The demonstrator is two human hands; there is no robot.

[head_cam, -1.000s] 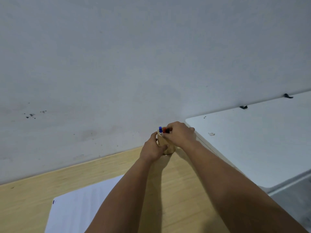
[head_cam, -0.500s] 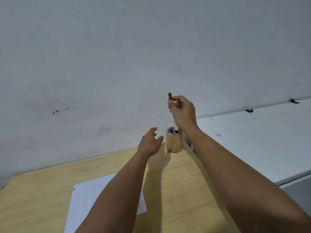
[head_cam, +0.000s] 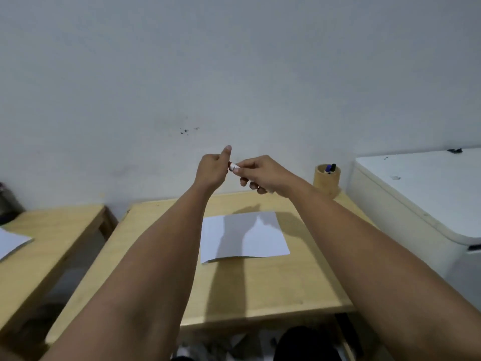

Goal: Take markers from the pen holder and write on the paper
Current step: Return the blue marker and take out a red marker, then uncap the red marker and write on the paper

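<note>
Hands [head_cam: 212, 170] gripping marker [head_cam: 233, 166], above paper [head_cam: 260, 238]

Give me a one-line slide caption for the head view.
Both hands, left hand and right hand, grip a red-capped marker above the blank paper; the pen holder stands behind.

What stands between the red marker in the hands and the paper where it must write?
Nothing visible on the way down: the red marker, held by the left hand and the right hand, is above the bare paper. Its red cap looks on.
</note>
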